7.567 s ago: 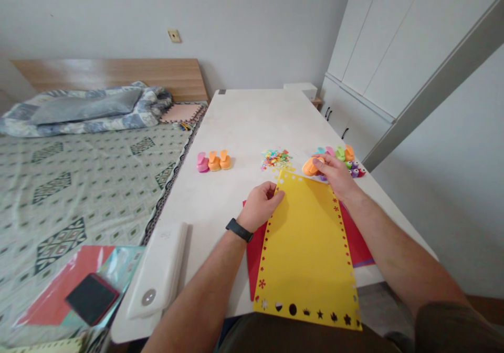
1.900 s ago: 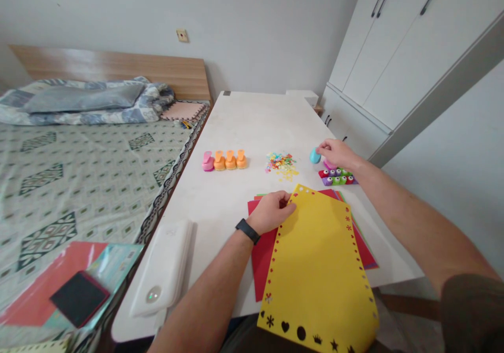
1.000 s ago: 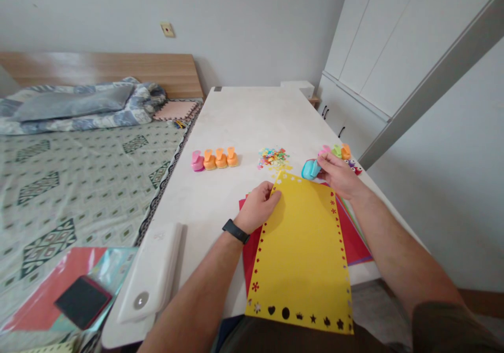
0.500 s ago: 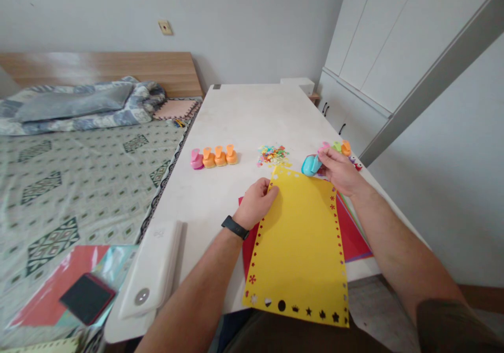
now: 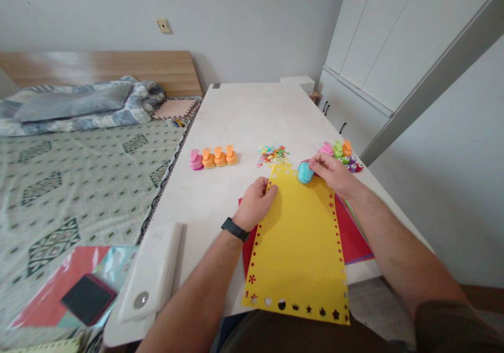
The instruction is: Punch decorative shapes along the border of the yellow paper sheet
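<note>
My left hand (image 5: pixel 258 201) pinches the left edge of a yellow sheet of paper (image 5: pixel 297 237), thumb on top. Small shapes such as stars, flowers, a crown and a heart are cut out along the sheet's borders. In my right hand (image 5: pixel 333 173) is a light blue craft punch (image 5: pixel 305 173), gripped by its back end at the sheet's top edge. Whether the paper lies inside the punch's slot, I cannot tell. Beneath the yellow sheet lie red sheets (image 5: pixel 352 232). Just beyond the top edge is a pile of colourful paper cutouts (image 5: pixel 272 155).
One pink and several orange punches (image 5: pixel 208 157) stand in a row at left. More punches (image 5: pixel 337 149) cluster on the right behind my right hand. A white machine (image 5: pixel 151 271) lies along the table's left edge, beside a bed holding a dark phone (image 5: pixel 88 299).
My right hand has moved the blue punch slightly left and toward me, onto the sheet's top edge. More of the punches at right now show. The left hand has stayed nearly still.
</note>
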A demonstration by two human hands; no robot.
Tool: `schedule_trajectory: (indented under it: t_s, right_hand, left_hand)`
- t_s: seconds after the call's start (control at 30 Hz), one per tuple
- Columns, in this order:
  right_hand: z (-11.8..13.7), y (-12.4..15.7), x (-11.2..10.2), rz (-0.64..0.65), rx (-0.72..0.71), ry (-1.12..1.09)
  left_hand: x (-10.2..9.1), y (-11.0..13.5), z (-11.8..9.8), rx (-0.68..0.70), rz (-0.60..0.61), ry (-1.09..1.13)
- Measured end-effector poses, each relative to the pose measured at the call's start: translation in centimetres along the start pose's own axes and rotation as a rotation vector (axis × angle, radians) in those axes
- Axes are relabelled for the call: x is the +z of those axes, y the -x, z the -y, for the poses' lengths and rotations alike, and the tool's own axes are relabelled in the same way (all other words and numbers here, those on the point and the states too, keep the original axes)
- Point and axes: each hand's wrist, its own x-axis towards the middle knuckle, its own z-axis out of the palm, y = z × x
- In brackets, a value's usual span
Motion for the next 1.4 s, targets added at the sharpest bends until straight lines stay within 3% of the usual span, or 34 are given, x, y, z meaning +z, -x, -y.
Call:
schedule_trajectory:
  t_s: [0.13, 0.3, 0.57, 0.87, 1.4]
  right_hand:
    - [-0.3, 0.0, -0.1, 0.021, -0.003, 0.054]
    - [-0.4, 0.1, 0.1, 0.068, -0.007, 0.053]
    - [-0.1, 0.7, 1.1, 0.159, -0.025, 0.054]
    - [0.2, 1.1, 1.5, 0.191, -0.002, 0.010]
    - [0.6, 1.5, 1.1, 0.210, 0.055, 0.162]
  left_hand:
    - [0.1, 0.1, -0.4, -0.011, 0.010, 0.065]
    - [0.2, 0.2, -0.5, -0.101, 0.075, 0.345]
    - [-0.1, 0.8, -0.6, -0.214, 0.283, 0.499]
    - [-0.1, 1.1, -1.2, -0.260, 0.389, 0.703]
    - [0.0, 1.3, -1.5, -0.194, 0.361, 0.728]
